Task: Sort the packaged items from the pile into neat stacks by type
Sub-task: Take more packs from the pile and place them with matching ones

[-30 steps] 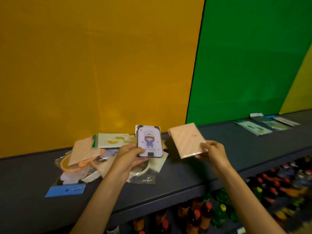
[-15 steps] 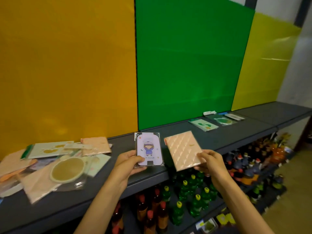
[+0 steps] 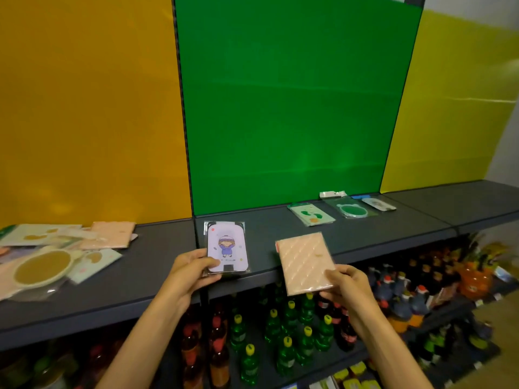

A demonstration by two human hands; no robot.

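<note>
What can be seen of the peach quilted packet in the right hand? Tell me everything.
The flat rectangular peach packet with a diamond-quilted face looks glossy, apparently wrapped in clear film. It is held in the air, tilted, in front of the dark grey shelf's front edge. The right hand pinches its lower right corner; nothing else touches it.

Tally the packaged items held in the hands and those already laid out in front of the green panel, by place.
Left hand, cartoon card pack: 1
Right hand, pink quilted pack: 1
Laid out on the shelf before the green panel: 4
Total: 6
</note>
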